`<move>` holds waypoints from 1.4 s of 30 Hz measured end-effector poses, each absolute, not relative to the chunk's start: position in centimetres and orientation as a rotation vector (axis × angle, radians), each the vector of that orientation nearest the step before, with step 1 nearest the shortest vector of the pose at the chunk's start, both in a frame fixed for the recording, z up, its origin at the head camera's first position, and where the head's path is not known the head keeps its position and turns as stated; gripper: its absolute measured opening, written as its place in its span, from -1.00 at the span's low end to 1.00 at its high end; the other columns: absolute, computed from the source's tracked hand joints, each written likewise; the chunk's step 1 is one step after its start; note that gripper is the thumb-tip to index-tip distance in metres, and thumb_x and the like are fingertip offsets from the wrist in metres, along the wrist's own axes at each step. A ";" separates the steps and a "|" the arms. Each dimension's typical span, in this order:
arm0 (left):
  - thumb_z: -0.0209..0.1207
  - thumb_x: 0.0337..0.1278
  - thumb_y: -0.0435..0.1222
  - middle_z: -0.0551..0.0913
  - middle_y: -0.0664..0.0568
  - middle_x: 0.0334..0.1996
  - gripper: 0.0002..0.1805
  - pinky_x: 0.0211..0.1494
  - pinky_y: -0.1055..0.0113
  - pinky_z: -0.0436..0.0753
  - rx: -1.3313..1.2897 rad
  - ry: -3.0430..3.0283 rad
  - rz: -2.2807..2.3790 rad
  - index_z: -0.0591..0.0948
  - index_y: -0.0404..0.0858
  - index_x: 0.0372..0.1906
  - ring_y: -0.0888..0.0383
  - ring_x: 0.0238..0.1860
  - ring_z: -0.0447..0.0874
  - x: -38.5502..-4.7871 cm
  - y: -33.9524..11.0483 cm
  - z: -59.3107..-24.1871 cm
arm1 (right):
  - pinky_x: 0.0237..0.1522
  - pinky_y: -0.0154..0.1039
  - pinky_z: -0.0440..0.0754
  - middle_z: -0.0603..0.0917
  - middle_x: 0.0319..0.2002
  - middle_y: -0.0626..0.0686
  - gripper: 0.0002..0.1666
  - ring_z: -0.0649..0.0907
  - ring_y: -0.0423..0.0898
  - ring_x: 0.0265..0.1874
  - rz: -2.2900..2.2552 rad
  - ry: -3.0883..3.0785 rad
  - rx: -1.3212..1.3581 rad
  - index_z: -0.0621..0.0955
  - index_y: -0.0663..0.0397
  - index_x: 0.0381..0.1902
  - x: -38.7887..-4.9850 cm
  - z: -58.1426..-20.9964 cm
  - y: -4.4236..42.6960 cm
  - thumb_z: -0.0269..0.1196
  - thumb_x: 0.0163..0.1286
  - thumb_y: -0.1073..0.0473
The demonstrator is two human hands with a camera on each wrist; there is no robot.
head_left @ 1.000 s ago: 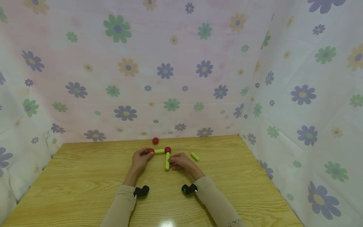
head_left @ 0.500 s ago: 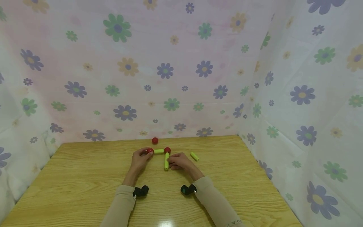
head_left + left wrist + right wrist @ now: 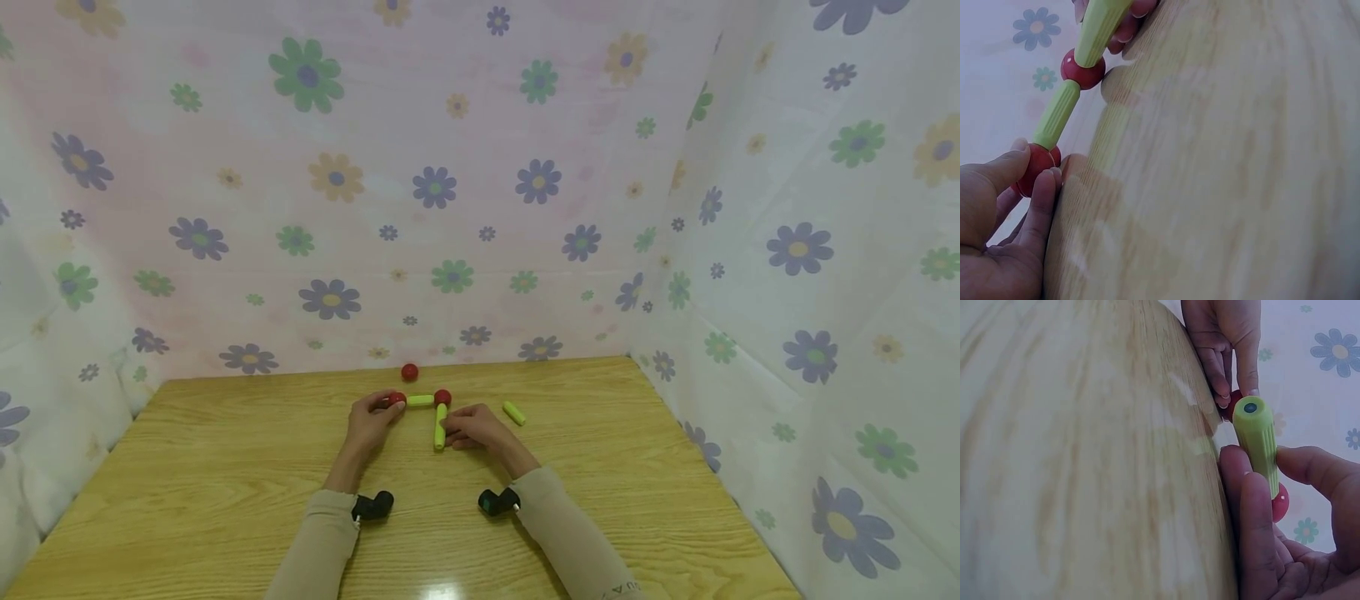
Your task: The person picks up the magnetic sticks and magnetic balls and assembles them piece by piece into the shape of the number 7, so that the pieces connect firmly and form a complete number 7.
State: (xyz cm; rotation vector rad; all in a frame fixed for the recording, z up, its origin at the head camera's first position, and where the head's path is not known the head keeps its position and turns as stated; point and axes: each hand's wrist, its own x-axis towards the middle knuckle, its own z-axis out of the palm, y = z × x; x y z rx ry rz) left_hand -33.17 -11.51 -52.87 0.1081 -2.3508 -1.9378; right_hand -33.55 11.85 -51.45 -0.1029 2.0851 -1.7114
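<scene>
Left hand (image 3: pixel 371 421): pinches the left ball (image 3: pixel 398 399), red, between thumb and fingers, which cover part of it.
Right hand (image 3: pixel 480 427): grips the near rod (image 3: pixel 440 429), yellow-green, with the thumb on one side and fingers on the other.
Joined pieces: in the middle of the far part of the table (image 3: pixel 225 475); from the left ball a short cross rod (image 3: pixel 421 400) runs right to the red corner ball (image 3: pixel 442 397), and the near rod extends from there toward the person.
Rod end: the free end shows a dark round spot in the right wrist view, where the near rod hides part of the corner ball.
Loose ball: a red loose ball (image 3: pixel 409 372) sits by the table's back edge, behind the cross rod, apart from it.
Loose rod: a yellow-green loose rod (image 3: pixel 514 413) lies slanted just beyond the right hand, on its right.
Wrists: a black device (image 3: pixel 372 506) juts inward from the left cuff; its twin (image 3: pixel 498 502) juts from the right, both over bare wood.
Sleeves: beige.
Surroundings: white-and-pink flowered cloth (image 3: pixel 480 258) hangs behind the table and at both sides.
</scene>
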 end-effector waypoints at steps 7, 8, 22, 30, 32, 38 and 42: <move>0.32 0.39 -0.30 0.66 -0.28 0.07 -0.60 -0.12 0.52 0.58 0.120 -2.350 -1.944 0.65 -0.38 0.23 0.04 0.01 0.61 -33.3 -11.5 -53.0 | -0.35 -0.43 0.72 0.81 -0.26 0.09 -0.54 0.76 -0.25 -0.43 -1.690 2.102 -0.137 0.64 0.38 0.15 -33.5 -51.4 11.9 0.30 0.50 0.10; 0.32 0.39 -0.30 0.66 -0.29 0.07 -0.60 -0.12 0.52 0.57 0.118 -2.350 -1.944 0.65 -0.38 0.23 0.02 0.02 0.61 -33.3 -11.5 -53.0 | -0.35 -0.43 0.71 0.81 -0.28 0.08 -0.55 0.76 -0.25 -0.43 -1.688 2.104 -0.142 0.65 0.38 0.13 -33.5 -51.4 11.9 0.30 0.50 0.10; 0.31 0.40 -0.28 0.65 -0.32 0.09 -0.58 -0.15 0.54 0.56 0.114 -2.356 -1.930 0.64 -0.41 0.24 -0.06 0.06 0.61 -33.1 -11.5 -52.8 | -0.36 -0.46 0.70 0.79 -0.33 0.05 -0.64 0.74 -0.27 -0.45 -1.687 2.104 -0.159 0.70 0.33 0.03 -33.2 -51.3 12.0 0.30 0.51 0.11; 0.31 0.39 -0.33 0.65 -0.33 0.11 -0.60 -0.11 0.53 0.54 0.123 -2.369 -1.913 0.64 -0.39 0.24 -0.09 0.11 0.60 -33.2 -11.5 -52.9 | -0.35 -0.45 0.71 0.80 -0.26 0.12 -0.59 0.75 -0.26 -0.43 -1.686 2.127 -0.164 0.67 0.36 0.09 -33.0 -51.4 12.0 0.29 0.53 0.09; 0.31 0.40 -0.32 0.65 -0.33 0.11 -0.60 -0.11 0.53 0.54 0.123 -2.372 -1.907 0.64 -0.39 0.24 -0.10 0.11 0.61 -33.1 -11.5 -52.8 | -0.34 -0.44 0.71 0.80 -0.23 0.13 -0.57 0.75 -0.26 -0.42 -1.693 2.120 -0.159 0.66 0.37 0.11 -33.0 -51.5 12.0 0.29 0.53 0.09; 0.31 0.39 -0.31 0.65 -0.33 0.10 -0.59 -0.12 0.53 0.56 0.119 -2.356 -1.922 0.64 -0.40 0.24 -0.08 0.08 0.60 -33.1 -11.5 -52.6 | -0.26 -0.40 0.75 0.80 -0.18 0.17 -0.55 0.77 -0.24 -0.36 -1.704 2.112 -0.166 0.63 0.42 0.15 -33.2 -51.9 12.1 0.27 0.54 0.11; 0.31 0.40 -0.30 0.65 -0.31 0.08 -0.60 -0.12 0.52 0.59 0.132 -2.355 -1.937 0.64 -0.38 0.24 -0.05 0.06 0.61 -33.1 -11.5 -52.8 | -0.19 -0.37 0.76 0.80 -0.16 0.19 -0.56 0.78 -0.21 -0.31 -1.693 2.106 -0.183 0.63 0.43 0.16 -33.2 -51.9 12.3 0.24 0.56 0.13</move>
